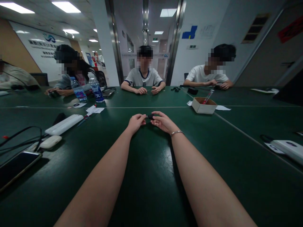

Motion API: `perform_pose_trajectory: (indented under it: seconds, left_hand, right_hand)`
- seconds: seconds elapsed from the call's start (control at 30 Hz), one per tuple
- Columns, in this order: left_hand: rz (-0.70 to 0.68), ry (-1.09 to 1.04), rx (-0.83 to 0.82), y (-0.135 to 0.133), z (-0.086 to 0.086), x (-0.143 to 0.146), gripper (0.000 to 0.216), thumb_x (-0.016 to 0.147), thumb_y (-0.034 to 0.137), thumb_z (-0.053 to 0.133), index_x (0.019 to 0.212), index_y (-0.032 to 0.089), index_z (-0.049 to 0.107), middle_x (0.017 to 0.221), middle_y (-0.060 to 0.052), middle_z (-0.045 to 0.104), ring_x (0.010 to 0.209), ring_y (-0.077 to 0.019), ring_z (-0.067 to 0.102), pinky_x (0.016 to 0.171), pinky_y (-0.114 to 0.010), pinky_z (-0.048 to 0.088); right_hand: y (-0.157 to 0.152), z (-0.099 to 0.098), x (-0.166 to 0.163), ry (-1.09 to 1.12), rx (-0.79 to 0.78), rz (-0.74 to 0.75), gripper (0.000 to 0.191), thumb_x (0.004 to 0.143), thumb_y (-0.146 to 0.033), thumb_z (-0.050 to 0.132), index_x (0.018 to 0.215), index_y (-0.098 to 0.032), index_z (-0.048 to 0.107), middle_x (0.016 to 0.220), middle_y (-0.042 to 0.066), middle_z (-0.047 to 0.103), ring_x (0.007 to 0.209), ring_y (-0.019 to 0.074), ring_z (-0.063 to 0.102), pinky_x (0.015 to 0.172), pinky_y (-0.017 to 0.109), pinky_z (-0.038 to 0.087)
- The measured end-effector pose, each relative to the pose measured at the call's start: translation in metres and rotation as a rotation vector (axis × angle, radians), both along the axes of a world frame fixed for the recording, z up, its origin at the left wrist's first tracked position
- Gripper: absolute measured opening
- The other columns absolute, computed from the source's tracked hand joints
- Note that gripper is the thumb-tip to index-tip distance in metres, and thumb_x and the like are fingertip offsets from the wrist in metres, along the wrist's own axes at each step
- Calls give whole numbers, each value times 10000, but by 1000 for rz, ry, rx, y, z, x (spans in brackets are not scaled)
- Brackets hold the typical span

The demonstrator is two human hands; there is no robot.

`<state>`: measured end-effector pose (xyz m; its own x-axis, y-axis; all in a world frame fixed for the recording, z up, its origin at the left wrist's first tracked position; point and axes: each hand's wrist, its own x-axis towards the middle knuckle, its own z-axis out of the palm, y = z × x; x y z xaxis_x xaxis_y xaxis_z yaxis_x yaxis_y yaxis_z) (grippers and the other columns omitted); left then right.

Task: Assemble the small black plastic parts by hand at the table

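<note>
A small black object [151, 117] with a thin, lighter end spans the gap between my two hands, just above the green table; its kind is too small to make out. My left hand [137, 123] is closed, thumb and fingertips pinching the thin end. On the other side, my right hand [163, 121] grips the thicker black part between thumb and fingers. A silver bracelet [177, 133] circles my right wrist. The fingers cover part of the object.
The green table [146, 176] holds a small open box [204, 106], a water bottle [96, 90], a white power bank [64, 125], a phone [17, 168] with cables, and a white device [287, 149]. Several people sit across, one person [144, 75] directly opposite.
</note>
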<state>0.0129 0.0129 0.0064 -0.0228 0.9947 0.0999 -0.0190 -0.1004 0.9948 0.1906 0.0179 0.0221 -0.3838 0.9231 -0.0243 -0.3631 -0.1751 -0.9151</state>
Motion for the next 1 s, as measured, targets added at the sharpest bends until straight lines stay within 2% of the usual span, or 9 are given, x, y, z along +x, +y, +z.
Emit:
perform_pose_trajectory:
  seconds: [0.13, 0.3, 0.57, 1.0]
  left_hand:
    - [-9, 12, 4, -2, 1, 1, 268, 799, 375, 711, 775, 114, 653, 626, -20, 597, 567, -98, 572, 611, -233, 534]
    - [16, 40, -1, -2, 3, 4, 259, 805, 370, 707, 787, 117, 653, 633, -28, 608, 565, -111, 579, 602, -249, 536]
    - [3, 39, -1, -4, 5, 6, 233, 845, 337, 656, 756, 123, 626, 539, 9, 566, 471, -78, 542, 489, -169, 472]
    - [-8, 87, 7, -2, 3, 4, 203, 881, 299, 597, 785, 123, 627, 573, 2, 584, 487, -84, 558, 505, -175, 473]
  right_hand:
    - [0, 0, 1, -13, 4, 38, 274, 831, 50, 553, 994, -168, 586, 787, 24, 640, 675, 132, 677, 657, 205, 594]
    - [-2, 3, 1, -14, -6, 38, 260, 855, 47, 546, 1018, -153, 582, 823, 54, 664, 713, 150, 692, 715, 235, 606]
    - [-5, 6, 1, -8, -20, 30, 242, 914, 34, 464, 1047, -136, 575, 817, 71, 684, 725, 159, 706, 696, 230, 612]
    - [1, 0, 3, -16, -1, 43, 241, 890, 21, 542, 1073, -128, 589, 861, 86, 692, 780, 183, 708, 830, 309, 597]
